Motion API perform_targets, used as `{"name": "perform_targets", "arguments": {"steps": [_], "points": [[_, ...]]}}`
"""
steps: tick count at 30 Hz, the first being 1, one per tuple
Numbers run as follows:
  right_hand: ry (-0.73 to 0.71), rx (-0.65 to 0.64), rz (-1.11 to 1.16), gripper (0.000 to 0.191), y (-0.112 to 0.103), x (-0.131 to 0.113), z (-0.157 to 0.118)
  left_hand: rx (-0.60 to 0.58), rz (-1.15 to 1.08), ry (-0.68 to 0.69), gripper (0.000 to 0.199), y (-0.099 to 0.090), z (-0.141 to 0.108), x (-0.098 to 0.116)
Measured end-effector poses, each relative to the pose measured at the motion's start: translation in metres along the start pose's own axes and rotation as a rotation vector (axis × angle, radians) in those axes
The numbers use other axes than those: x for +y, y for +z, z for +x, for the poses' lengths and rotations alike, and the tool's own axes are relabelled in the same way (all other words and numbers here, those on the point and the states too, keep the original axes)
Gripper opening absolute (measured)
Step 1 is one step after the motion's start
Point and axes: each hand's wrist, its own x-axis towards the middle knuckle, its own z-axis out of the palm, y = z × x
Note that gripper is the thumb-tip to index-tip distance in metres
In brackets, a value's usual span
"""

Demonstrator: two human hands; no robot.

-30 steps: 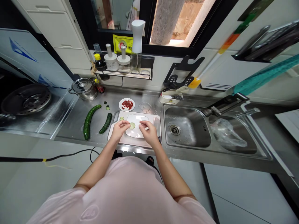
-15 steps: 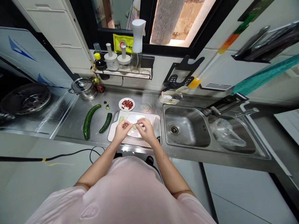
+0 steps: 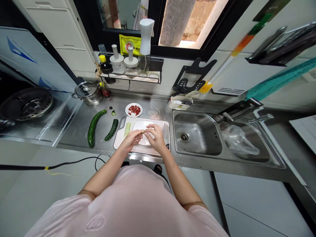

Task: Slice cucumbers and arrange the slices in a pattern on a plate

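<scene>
Both hands meet over the white plate (image 3: 141, 124)
My left hand (image 3: 133, 137) and right hand (image 3: 155, 134) are nearly closed, fingertips pinching a small green slice (image 3: 142, 131) between them.

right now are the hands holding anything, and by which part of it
A cucumber slice, pinched at its edge between the fingertips of the left hand and right hand.

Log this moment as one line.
left hand, right hand: pinching cucumber slice | over: white plate | left of plate: slice row on cutting board
</scene>
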Motion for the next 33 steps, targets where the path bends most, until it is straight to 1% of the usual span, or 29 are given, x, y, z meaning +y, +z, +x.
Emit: {"name": "perform_targets", "arguments": {"steps": [5,8,15,20,27,30,33], "points": [[0.008,-0.014,0.004,0.015,-0.002,0.003,-0.001,-0.016,0.069,0.043,0.032,0.001,0.001,0.005],[0.01,-0.008,-0.004,0.014,-0.001,0.003,-0.002,0.002,0.091,0.081,0.032,0.001,0.003,0.007],[0.004,0.007,-0.014,0.013,0.002,0.004,-0.004,0.082,0.2,0.273,0.034,-0.003,0.01,0.002],[0.031,-0.01,-0.002,0.012,0.004,0.006,-0.003,0.098,0.237,0.376,0.034,-0.004,0.013,0.0],[0.113,-0.008,0.057,0.013,0.014,0.017,-0.002,0.107,0.247,0.392,0.033,-0.007,0.023,-0.007],[0.153,-0.012,0.077,0.013,0.019,0.027,-0.002,0.105,0.253,0.393,0.033,-0.009,0.031,-0.014],[0.199,-0.028,0.087,0.015,0.026,0.042,-0.003,0.1,0.256,0.41,0.033,-0.012,0.044,-0.025]]}}
